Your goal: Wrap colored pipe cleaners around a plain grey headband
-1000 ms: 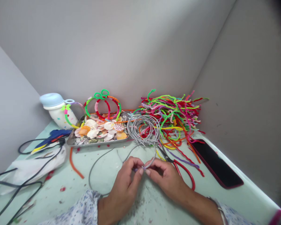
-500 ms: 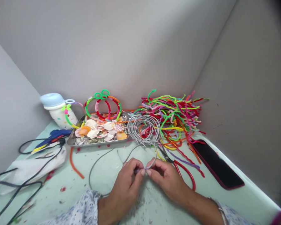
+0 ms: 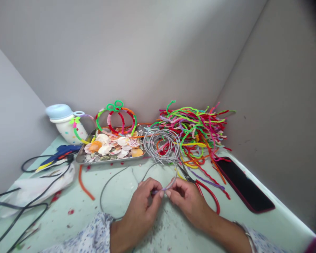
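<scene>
My left hand (image 3: 140, 209) is closed in a pinch on a grey wire (image 3: 175, 175) and a short purple fuzzy piece (image 3: 155, 192), probably pipe cleaner, lying along it. Facing it, my right hand (image 3: 191, 203) pinches the same wire with thumb and forefinger, the fingertips of both hands nearly meeting. From there the wire curves up towards a loose grey coil (image 3: 146, 151) and also loops out to the left. Most of the purple piece is hidden by my left fingers. Red-handled scissors (image 3: 218, 203) lie beside my right hand, partly covered by it.
A metal tray (image 3: 113, 162) of shells (image 3: 104, 150) stands behind, with pipe-cleaner rings (image 3: 135, 119) on it. Right of it is a heap of coloured pipe cleaners (image 3: 197, 121). A phone (image 3: 246, 186), a white bottle (image 3: 70, 130) and black cables (image 3: 28, 211) lie around the sides.
Both hands keep their pinch at almost the same spot. My right fingertips have shifted slightly right, and a little more purple shows between the hands.
</scene>
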Tool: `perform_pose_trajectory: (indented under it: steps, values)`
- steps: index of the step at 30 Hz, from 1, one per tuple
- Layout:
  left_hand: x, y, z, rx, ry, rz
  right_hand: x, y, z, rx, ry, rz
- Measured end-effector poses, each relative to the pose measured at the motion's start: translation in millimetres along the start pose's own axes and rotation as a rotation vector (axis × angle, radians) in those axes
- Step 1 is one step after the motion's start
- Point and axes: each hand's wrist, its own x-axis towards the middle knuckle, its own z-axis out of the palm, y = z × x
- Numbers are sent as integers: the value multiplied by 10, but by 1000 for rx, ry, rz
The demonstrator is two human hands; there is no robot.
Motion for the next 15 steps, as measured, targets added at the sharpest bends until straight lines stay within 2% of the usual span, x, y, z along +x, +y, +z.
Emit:
perform_pose_trajectory:
  steps: [9,15]
  values:
    - [-3,-23,9,9,-4,-11,-1,23,3,13,16,48]
    - [-3,-7,-2,-24,15,-13,11,7,-26,39,-37,-1]
